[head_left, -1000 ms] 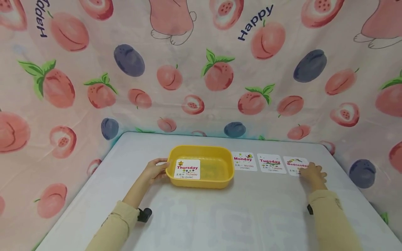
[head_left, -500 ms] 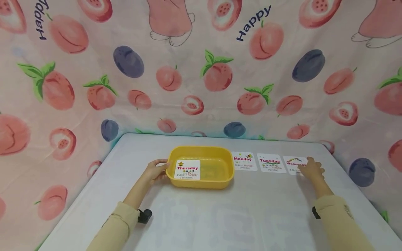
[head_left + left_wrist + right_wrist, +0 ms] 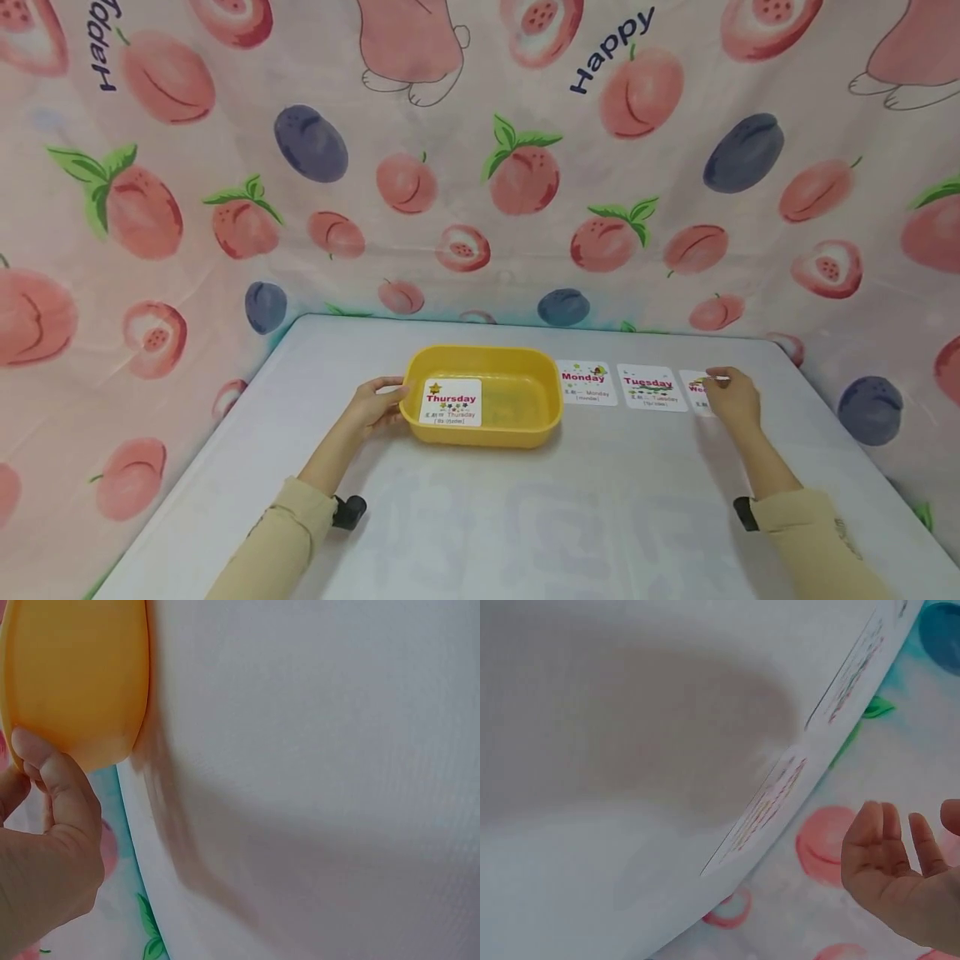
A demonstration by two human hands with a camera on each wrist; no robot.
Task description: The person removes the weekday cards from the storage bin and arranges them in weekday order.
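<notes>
My left hand pinches the left rim of a yellow plastic basin, thumb and fingers on either side of the edge in the left wrist view. Inside it, at the left, lies a white card printed "Thursday". To the basin's right, a row holds a "Monday" card, a "Tuesday" card and a "Wednesday" card. My right hand hovers over the Wednesday card, hiding its right part in the head view. The right wrist view shows that hand raised, fingers loosely bent, holding nothing.
A white-covered table carries everything. A pink fruit-print cloth hangs behind and along both sides of it. The Monday card's left edge sits right by the basin's rim.
My right hand has come off the right side of the Wednesday card and moved up and left above it, covering more of it. My left hand, the basin and the cards keep their places.
</notes>
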